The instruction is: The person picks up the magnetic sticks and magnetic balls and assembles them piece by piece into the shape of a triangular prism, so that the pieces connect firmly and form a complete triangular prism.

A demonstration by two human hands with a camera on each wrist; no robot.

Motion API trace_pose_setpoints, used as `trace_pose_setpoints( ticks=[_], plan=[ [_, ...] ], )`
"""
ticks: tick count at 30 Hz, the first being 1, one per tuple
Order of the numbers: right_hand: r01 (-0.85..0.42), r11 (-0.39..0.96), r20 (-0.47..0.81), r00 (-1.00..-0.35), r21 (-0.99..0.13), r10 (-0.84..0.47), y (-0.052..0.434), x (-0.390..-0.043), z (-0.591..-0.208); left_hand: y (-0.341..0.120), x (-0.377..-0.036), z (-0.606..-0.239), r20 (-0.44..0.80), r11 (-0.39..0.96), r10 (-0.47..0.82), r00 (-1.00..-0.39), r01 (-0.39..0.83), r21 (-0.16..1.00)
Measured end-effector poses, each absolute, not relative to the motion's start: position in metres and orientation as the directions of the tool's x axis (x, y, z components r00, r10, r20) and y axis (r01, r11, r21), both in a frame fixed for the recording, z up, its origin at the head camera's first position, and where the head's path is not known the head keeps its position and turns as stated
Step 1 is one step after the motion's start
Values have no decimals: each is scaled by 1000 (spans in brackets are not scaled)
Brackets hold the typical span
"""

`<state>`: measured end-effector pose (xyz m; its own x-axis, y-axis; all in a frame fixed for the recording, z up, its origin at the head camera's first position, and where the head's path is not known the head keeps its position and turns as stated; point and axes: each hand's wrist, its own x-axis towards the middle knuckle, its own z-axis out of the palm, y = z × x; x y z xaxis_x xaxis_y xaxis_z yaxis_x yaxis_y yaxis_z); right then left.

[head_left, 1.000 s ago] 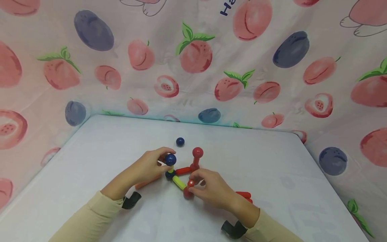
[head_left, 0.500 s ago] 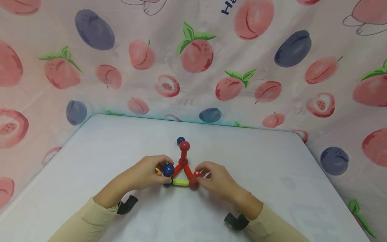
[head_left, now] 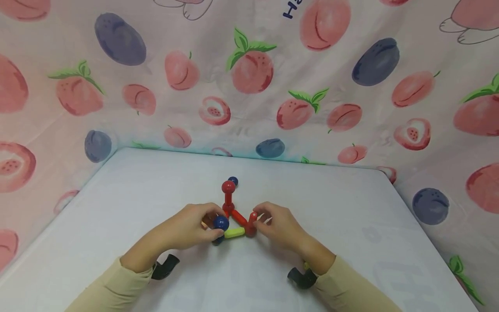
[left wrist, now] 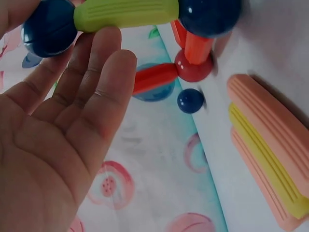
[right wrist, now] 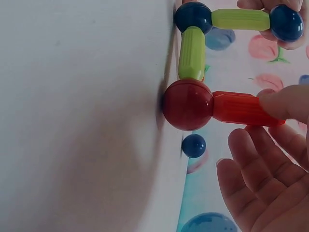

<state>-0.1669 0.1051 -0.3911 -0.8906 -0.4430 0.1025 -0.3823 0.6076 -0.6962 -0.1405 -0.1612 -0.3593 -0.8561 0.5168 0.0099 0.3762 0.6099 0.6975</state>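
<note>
A triangular frame of magnetic rods and balls lies on the white table. In the head view, my left hand grips the blue ball atop an upright yellow-green rod, with a second blue ball at its foot. My right hand pinches the upper end of an upright red rod standing on a red ball. A flat yellow-green rod joins these two corners. At the far corner, another red rod stands upright, topped by a red ball.
Behind the far corner sits a loose blue ball on the table. Loose orange rods and a yellow rod lie beside the frame, below the left hand. A fruit-print cloth hangs around the table's back.
The frame has turned, and its far red post has swung left in front of the loose blue ball. Both hands have moved with their corners, keeping hold of the blue ball and the red rod.
</note>
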Motion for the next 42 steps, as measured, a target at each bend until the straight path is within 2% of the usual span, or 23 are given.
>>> trace_pose_setpoints(
  ticks=[6, 15, 23, 36, 42],
  plan=[
    [-386, 599, 102, -886, -701, -452, 104, -169, -392, -166, -141, -360, 10, 630, 473, -881, 347, 695],
    [-370, 594, 99, -893, -714, -438, 102, -174, -391, -169, -140, -357, 18, 610, 473, -881, 342, 715],
    [-407, 580, 115, -873, -706, -473, 99, -175, -391, -169, -141, -356, -10, 642, 416, -909, 286, 711],
    [-404, 578, 77, -859, -709, -506, 99, -178, -387, -170, -141, -357, -11, 642, 410, -912, 280, 714],
    [-424, 565, 88, -847, -708, -525, 116, -197, -373, -170, -141, -357, -5, 632, 430, -903, 297, 716]
  ],
)
